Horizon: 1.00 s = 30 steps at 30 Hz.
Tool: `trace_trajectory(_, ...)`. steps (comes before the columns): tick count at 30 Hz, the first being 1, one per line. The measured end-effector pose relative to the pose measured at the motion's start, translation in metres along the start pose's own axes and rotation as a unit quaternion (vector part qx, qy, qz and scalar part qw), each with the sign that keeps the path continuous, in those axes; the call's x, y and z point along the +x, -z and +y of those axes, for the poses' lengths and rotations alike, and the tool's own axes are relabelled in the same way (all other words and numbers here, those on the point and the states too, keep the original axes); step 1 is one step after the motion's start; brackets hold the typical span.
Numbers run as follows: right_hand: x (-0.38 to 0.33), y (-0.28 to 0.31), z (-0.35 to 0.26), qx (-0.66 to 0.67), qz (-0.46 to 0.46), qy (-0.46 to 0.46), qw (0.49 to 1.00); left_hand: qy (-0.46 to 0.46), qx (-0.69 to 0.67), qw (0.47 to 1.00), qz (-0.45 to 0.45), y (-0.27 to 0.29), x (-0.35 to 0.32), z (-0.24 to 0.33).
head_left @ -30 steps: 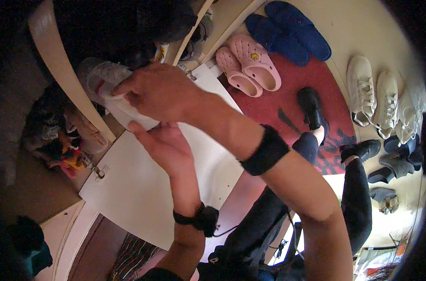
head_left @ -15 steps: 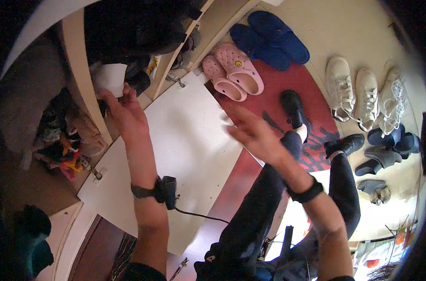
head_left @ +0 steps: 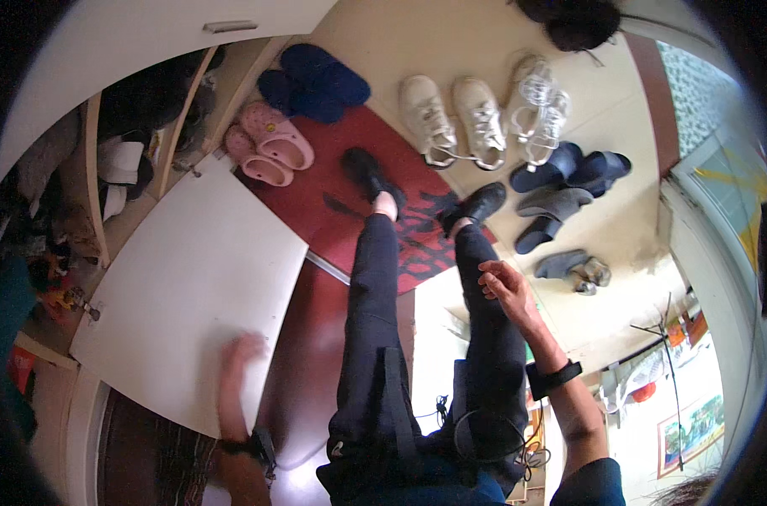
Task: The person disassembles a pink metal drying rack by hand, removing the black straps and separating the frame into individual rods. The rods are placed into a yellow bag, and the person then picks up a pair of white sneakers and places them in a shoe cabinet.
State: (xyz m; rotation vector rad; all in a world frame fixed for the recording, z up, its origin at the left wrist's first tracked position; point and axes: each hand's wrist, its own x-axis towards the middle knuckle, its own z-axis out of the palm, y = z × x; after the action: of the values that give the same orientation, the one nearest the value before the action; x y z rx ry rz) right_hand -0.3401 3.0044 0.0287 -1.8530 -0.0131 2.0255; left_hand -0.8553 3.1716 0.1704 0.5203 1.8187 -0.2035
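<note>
My left hand (head_left: 245, 347) is smeared by motion over the white cabinet door (head_left: 189, 287), which hangs swung out near its edge; its fingers cannot be made out. My right hand (head_left: 510, 291) hovers by my right knee, fingers loosely bent and slightly apart, with nothing visible in them. Both wrists wear black bands. In the opened cabinet at left, a white item (head_left: 124, 162), its kind unclear, rests between two upright dividers. Dark things lie around it, partly in shadow.
Pink clogs (head_left: 270, 143) and blue slippers (head_left: 316, 83) stand by the cabinet. My black shoes are on a red mat (head_left: 316, 207). White sneakers (head_left: 482, 118), dark slides (head_left: 552, 164) and grey slippers (head_left: 552, 202) line the floor. A tall door frame (head_left: 696, 228) rises at right.
My left hand has drawn back from the white item in the cabinet toward me. My right hand has come back over my right leg. The view has shifted rightward.
</note>
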Motion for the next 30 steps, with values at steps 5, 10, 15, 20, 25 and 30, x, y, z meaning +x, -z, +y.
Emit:
trace_trajectory(5,-0.074,0.036,0.046,-0.161,0.040,0.129,0.978,0.198,-0.243,0.946,0.080,-0.039,-0.097,-0.137)
trace_trajectory(10,-0.111,0.054,0.075,-0.194,0.060,0.237,0.950,-0.029,-0.150,0.957,0.245,-0.087,-0.120,-0.123)
trace_trajectory(15,-0.120,0.066,0.100,-0.308,0.067,0.222,0.923,0.089,-0.132,0.950,0.267,-0.039,-0.151,-0.148)
trace_trajectory(20,-0.120,0.088,0.108,-0.283,0.112,0.284,0.909,-0.102,-0.003,0.980,0.171,0.006,-0.159,-0.207)
trace_trajectory(25,-0.120,0.084,0.119,-0.289,0.125,0.282,0.906,-0.090,-0.274,0.938,0.194,-0.082,-0.188,-0.155)
trace_trajectory(30,-0.095,0.077,0.148,-0.281,0.085,0.236,0.926,-0.042,-0.081,0.985,0.145,-0.172,-0.204,-0.021)
